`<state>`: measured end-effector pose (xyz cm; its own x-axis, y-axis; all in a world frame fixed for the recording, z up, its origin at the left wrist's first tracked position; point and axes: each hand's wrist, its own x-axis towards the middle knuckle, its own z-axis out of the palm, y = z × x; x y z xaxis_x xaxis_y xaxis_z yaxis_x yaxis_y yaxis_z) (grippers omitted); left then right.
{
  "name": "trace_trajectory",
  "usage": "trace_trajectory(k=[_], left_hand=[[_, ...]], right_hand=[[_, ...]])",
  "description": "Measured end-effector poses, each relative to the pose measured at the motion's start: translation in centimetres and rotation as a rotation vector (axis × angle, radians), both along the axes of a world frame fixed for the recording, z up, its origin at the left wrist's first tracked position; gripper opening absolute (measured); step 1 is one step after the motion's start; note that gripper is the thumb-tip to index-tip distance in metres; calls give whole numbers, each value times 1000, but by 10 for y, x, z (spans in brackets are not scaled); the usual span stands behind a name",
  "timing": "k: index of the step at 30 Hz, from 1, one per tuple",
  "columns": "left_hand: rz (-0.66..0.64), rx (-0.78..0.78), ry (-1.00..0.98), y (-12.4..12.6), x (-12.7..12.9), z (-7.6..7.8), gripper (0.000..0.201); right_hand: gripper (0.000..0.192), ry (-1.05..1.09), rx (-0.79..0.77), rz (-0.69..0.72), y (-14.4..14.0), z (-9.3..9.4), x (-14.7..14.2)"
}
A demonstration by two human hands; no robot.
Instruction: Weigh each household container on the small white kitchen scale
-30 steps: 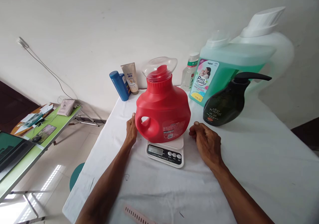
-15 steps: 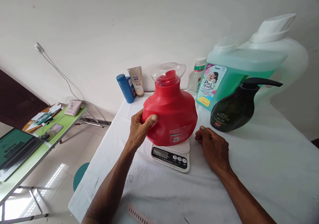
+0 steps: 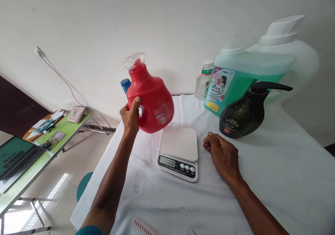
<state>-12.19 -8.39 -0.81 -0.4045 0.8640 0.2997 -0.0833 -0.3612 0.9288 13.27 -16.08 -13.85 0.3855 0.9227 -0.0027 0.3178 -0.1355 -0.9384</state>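
My left hand (image 3: 131, 118) grips the handle of a red plastic jug (image 3: 153, 100) with a clear spout collar on top. The jug is lifted and tilted, up and left of the white digital kitchen scale (image 3: 179, 142), whose plate is bare. My right hand (image 3: 222, 153) rests on the cloth just right of the scale, its fingers curled closed with nothing visible in them. Behind that hand stands a dark pump bottle (image 3: 242, 114) with a black nozzle.
A green liquid jug (image 3: 259, 67), a large white-capped container (image 3: 282, 31) and a small clear bottle (image 3: 202, 85) stand at the back right. A blue bottle (image 3: 126, 85) is partly hidden behind the red jug. A pink slotted strip (image 3: 142, 227) lies in front. Left is a green table (image 3: 56, 146).
My left hand has raised the red jug off the scale and carried it left, tilting it. My right hand has stayed in nearly the same place.
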Motion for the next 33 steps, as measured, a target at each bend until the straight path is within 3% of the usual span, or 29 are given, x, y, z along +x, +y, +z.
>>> trace_trajectory(k=[3, 9, 15, 22, 28, 30, 33], left_hand=[[93, 42, 32, 26, -11, 0, 68], [177, 49, 55, 76, -27, -16, 69], [232, 31, 97, 103, -36, -33, 67], [263, 18, 95, 111, -32, -52, 68], [246, 1, 234, 109, -38, -53, 64], [320, -50, 340, 104, -41, -48, 54], [604, -15, 492, 88, -33, -35, 49]], right_hand=[[66, 6, -12, -9, 2, -3, 1], [65, -3, 17, -5, 4, -4, 2], [63, -12, 37, -6, 3, -6, 1], [64, 12, 79, -2, 3, -9, 2], [69, 7, 96, -2, 4, -11, 1], [71, 10, 109, 4, 4, -10, 0], [73, 9, 118, 13, 4, -9, -1]])
